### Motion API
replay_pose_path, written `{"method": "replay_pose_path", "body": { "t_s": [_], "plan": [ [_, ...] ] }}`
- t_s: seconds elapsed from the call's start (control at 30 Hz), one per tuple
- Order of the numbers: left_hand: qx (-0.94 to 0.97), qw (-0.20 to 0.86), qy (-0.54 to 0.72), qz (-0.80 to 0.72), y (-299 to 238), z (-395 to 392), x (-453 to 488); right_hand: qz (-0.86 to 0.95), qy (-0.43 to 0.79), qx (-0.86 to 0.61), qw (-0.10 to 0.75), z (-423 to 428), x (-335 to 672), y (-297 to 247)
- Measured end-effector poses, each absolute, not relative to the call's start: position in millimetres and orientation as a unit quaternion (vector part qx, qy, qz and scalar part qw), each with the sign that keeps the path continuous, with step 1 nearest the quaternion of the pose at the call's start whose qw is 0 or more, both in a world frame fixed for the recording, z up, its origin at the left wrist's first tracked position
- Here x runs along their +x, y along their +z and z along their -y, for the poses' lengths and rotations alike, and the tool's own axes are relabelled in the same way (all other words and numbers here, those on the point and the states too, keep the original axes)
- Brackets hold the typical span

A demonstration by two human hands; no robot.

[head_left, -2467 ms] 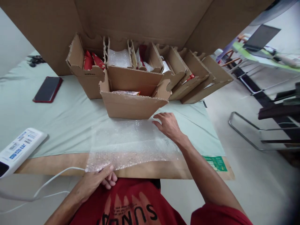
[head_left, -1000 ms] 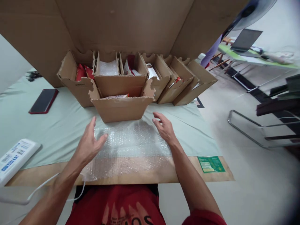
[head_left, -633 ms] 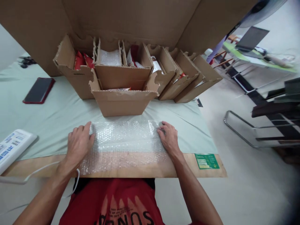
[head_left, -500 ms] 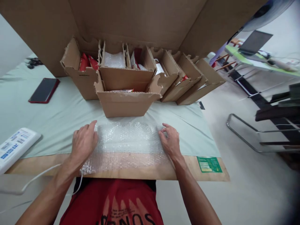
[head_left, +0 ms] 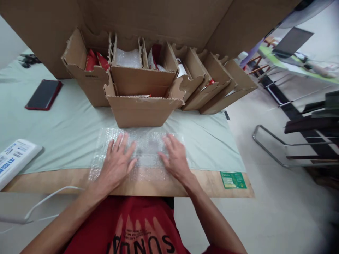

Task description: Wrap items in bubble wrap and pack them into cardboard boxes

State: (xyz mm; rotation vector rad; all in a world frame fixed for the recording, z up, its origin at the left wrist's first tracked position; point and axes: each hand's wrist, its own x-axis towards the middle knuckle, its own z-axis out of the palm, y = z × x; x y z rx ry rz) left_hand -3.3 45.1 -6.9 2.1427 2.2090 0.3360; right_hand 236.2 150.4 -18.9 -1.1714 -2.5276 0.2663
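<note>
A clear sheet of bubble wrap (head_left: 144, 146) lies flat on the table's green cloth, just in front of me. My left hand (head_left: 117, 164) rests palm down on its left half with the fingers spread. My right hand (head_left: 174, 158) presses flat on the right half, fingers stretched out too. Neither hand holds anything. Right behind the sheet stands an open cardboard box (head_left: 140, 106) with something flat inside it.
Behind the front box stands a row of open cardboard boxes (head_left: 185, 77) with red packets and bubble wrap, backed by a tall cardboard wall. A red-cased phone (head_left: 43, 94) lies far left, a white device (head_left: 14, 160) with a cable at the left edge. Metal chair frames (head_left: 288, 148) stand right.
Both hands moved from the sheet's outer edges inward onto its middle, now lying flat on it. The bubble wrap looks smoothed down.
</note>
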Motion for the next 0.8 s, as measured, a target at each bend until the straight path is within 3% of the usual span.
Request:
{"method": "replay_pose_path", "body": {
  "t_s": [0.13,0.27,0.37,0.63,0.8],
  "plan": [
    [0.679,0.077,0.045,-0.729,-19,-36,-12,0.920,0.114,-0.363,0.089,-148,233,-28],
    [0.614,0.041,0.045,-0.787,-18,-13,-49,0.846,0.022,-0.518,0.125,-156,308,-41],
    [0.613,0.015,0.063,-0.787,-17,3,-60,0.816,-0.010,-0.556,0.159,-150,356,-37],
    [0.762,0.087,0.090,-0.635,-21,21,-51,0.917,0.118,-0.371,0.083,-99,332,-13],
    [0.765,0.090,0.072,-0.634,-21,27,-50,0.906,0.093,-0.382,0.160,-92,317,-23]
  ]
}}
